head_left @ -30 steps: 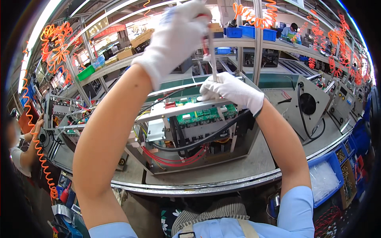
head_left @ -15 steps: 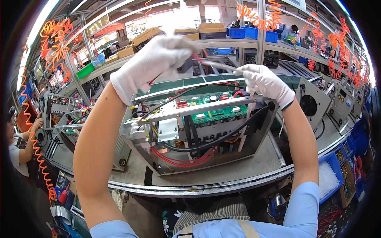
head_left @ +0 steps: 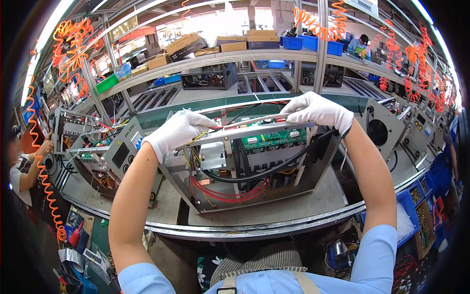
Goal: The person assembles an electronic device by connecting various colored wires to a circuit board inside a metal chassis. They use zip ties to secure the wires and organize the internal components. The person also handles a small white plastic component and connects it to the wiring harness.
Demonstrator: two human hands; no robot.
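Both my hands wear white gloves and meet over the open metal machine chassis (head_left: 274, 203). A thin pale-sleeved wire (head_left: 252, 120) with red at its ends is stretched between them, just above the top rail (head_left: 254, 131). My left hand (head_left: 180, 131) pinches its left end. My right hand (head_left: 318, 113) grips its right end with curled fingers. Inside the chassis are a green circuit board (head_left: 271, 138), a thick black cable (head_left: 264, 177) and red wires (head_left: 230, 196) looping low at the front.
More chassis (head_left: 125, 147) stand on the left, and a panel with a round fan (head_left: 378, 131) on the right. Blue bins (head_left: 405, 220) of small parts sit at lower right. An orange coiled hose (head_left: 43, 181) hangs at left. Cartons (head_left: 234, 46) line the shelf behind.
My left hand has come down from above the chassis to its top rail. My right hand has dropped slightly. The wire now lies nearly level, low over the rail.
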